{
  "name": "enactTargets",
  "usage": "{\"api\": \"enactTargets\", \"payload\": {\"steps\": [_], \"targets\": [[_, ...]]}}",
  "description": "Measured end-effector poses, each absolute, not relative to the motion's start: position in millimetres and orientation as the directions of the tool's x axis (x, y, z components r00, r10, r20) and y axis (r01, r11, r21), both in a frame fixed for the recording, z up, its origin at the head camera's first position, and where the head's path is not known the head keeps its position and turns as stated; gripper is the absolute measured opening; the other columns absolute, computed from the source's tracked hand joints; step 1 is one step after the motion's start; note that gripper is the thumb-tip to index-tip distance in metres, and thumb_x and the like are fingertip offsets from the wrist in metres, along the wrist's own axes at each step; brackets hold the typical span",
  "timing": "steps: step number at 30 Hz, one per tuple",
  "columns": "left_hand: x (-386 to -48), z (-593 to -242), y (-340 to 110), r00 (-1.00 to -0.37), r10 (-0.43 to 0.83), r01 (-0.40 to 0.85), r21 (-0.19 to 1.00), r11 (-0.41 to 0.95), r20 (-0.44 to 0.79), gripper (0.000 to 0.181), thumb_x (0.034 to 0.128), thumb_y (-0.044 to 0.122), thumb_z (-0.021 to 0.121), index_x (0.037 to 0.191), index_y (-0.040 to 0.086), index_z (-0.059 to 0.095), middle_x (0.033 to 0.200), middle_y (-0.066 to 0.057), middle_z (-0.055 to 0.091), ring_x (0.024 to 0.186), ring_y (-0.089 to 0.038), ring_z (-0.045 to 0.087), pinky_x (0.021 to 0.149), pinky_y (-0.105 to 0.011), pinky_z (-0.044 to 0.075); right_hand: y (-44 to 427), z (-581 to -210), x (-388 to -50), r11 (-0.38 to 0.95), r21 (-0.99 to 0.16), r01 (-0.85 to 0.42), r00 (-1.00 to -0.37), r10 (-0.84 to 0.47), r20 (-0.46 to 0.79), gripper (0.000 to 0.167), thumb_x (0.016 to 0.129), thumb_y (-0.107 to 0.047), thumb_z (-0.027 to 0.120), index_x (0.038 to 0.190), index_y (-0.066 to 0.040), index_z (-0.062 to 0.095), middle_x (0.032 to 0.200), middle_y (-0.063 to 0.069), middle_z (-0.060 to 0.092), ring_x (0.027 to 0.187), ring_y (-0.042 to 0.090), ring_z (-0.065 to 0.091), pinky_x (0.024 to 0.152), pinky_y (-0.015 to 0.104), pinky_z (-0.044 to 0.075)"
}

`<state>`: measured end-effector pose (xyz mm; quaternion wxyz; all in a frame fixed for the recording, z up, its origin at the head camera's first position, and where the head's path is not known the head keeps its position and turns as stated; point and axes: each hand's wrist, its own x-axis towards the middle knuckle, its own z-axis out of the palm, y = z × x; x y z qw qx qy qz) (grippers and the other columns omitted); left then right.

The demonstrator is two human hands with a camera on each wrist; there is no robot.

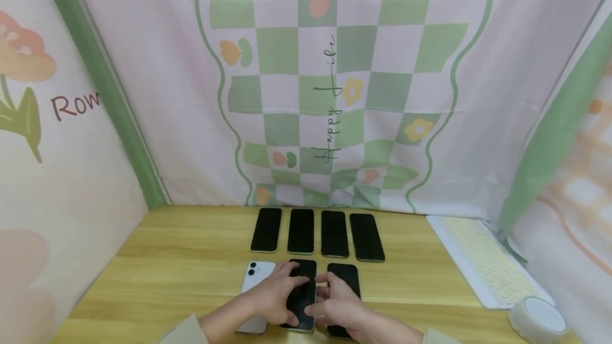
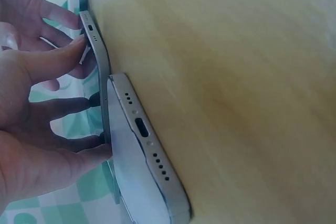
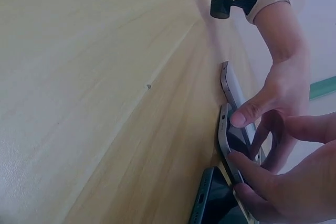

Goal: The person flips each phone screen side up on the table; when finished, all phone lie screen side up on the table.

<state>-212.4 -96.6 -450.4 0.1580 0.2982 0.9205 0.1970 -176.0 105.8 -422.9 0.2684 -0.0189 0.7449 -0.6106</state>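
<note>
A black-screened phone (image 1: 301, 301) lies screen up in the middle of the front row. My left hand (image 1: 272, 296) reaches over it from the left, thumb near its lower end and fingers spread toward its upper part. From the other side, my right hand (image 1: 341, 304) touches its right edge with loosely bent fingers. A white phone (image 2: 139, 171) lies back up, twin cameras at its top, partly under my left wrist. My right hand covers part of another dark phone (image 1: 351, 277) on the right. In the right wrist view, my left thumb rests on the middle phone (image 3: 224, 127).
Several black-screened phones stand in a back row, from the leftmost phone (image 1: 266, 230) to the rightmost phone (image 1: 367, 237). At right lie a white keyboard with pale yellow keys (image 1: 492, 259) and a white roll (image 1: 537, 320). Fabric curtains (image 1: 158, 94) border the wooden table (image 1: 191, 248).
</note>
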Motion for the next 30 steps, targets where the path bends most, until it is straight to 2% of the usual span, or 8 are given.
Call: {"api": "enactTargets", "payload": {"steps": [5,7,11,14,17,22,26,30], "targets": [[-211.1,-440.6,-99.6,-0.780,0.598,0.455,0.488,0.745,-0.183,0.074,0.0840,0.026,0.085,0.151,0.018,0.054,0.165,-0.017,0.039,0.152,-0.040,0.037,0.117,-0.059,0.047,102.8,-422.2,-172.6,0.497,-0.867,-0.037,-0.909,-0.378,-0.178,0.073,0.087,-0.011,0.077,0.149,0.007,0.041,0.143,0.032,0.058,0.125,0.044,0.063,0.091,0.050,0.059],[-210.2,-435.1,-102.2,-0.800,0.579,0.436,0.508,0.743,-0.161,0.075,0.0848,0.023,0.084,0.152,0.016,0.052,0.165,-0.016,0.039,0.152,-0.039,0.038,0.118,-0.059,0.046,99.4,-420.1,-170.5,0.562,-0.807,-0.183,-0.897,-0.431,-0.097,0.075,0.091,-0.020,0.076,0.152,0.004,0.041,0.156,0.032,0.047,0.138,0.047,0.054,0.103,0.057,0.055],[-208.9,-425.5,-113.4,-0.827,0.556,0.443,0.518,0.732,-0.078,0.079,0.0829,0.014,0.082,0.154,0.010,0.049,0.165,-0.016,0.041,0.152,-0.039,0.041,0.120,-0.061,0.043,90.3,-416.8,-168.4,0.593,-0.701,-0.397,-0.814,-0.580,-0.030,0.069,0.099,-0.032,0.069,0.155,-0.002,0.041,0.165,0.023,0.040,0.145,0.040,0.050,0.110,0.058,0.051],[-207.9,-423.7,-127.7,-0.824,0.564,0.468,0.502,0.728,-0.049,0.086,0.0805,0.013,0.083,0.156,0.005,0.044,0.166,-0.017,0.040,0.153,-0.041,0.039,0.121,-0.063,0.039,84.6,-418.9,-168.3,0.600,-0.549,-0.582,-0.719,-0.695,0.002,0.059,0.103,-0.038,0.063,0.151,-0.005,0.050,0.160,0.016,0.049,0.143,0.032,0.054,0.111,0.048,0.054],[-205.6,-425.5,-146.1,-0.812,0.579,0.486,0.471,0.736,-0.066,0.094,0.0800,0.020,0.086,0.159,0.002,0.038,0.168,-0.018,0.037,0.154,-0.041,0.038,0.122,-0.063,0.038,78.9,-424.4,-169.4,0.547,-0.390,-0.741,-0.602,-0.798,0.023,0.052,0.107,-0.040,0.056,0.146,-0.006,0.056,0.153,0.014,0.057,0.140,0.026,0.058,0.111,0.039,0.055],[-202.2,-423.9,-175.6,-0.795,0.591,0.469,0.482,0.740,-0.133,0.107,0.0809,0.034,0.087,0.162,-0.002,0.028,0.172,-0.022,0.025,0.158,-0.043,0.030,0.124,-0.063,0.033,69.0,-432.4,-175.5,0.464,-0.208,-0.861,-0.479,-0.877,0.029,0.055,0.110,-0.046,0.046,0.148,-0.008,0.055,0.157,0.011,0.054,0.144,0.023,0.056,0.113,0.036,0.054],[-200.7,-420.0,-193.0,-0.774,0.604,0.455,0.499,0.738,-0.188,0.111,0.0792,0.030,0.088,0.163,-0.004,0.023,0.173,-0.026,0.016,0.160,-0.046,0.022,0.125,-0.065,0.029,59.2,-433.9,-181.6,0.429,-0.102,-0.898,-0.433,-0.901,0.023,0.059,0.109,-0.050,0.043,0.152,-0.010,0.052,0.161,0.009,0.050,0.147,0.024,0.052,0.116,0.035,0.052],[-199.2,-420.5,-205.1,-0.759,0.606,0.441,0.497,0.748,-0.239,0.118,0.0773,0.036,0.089,0.163,-0.004,0.019,0.173,-0.027,0.012,0.160,-0.047,0.018,0.126,-0.066,0.027,49.8,-436.4,-186.8,0.412,-0.084,-0.907,-0.413,-0.911,-0.007,0.061,0.108,-0.053,0.044,0.154,-0.013,0.048,0.163,0.008,0.047,0.150,0.023,0.049,0.118,0.035,0.050]]}}
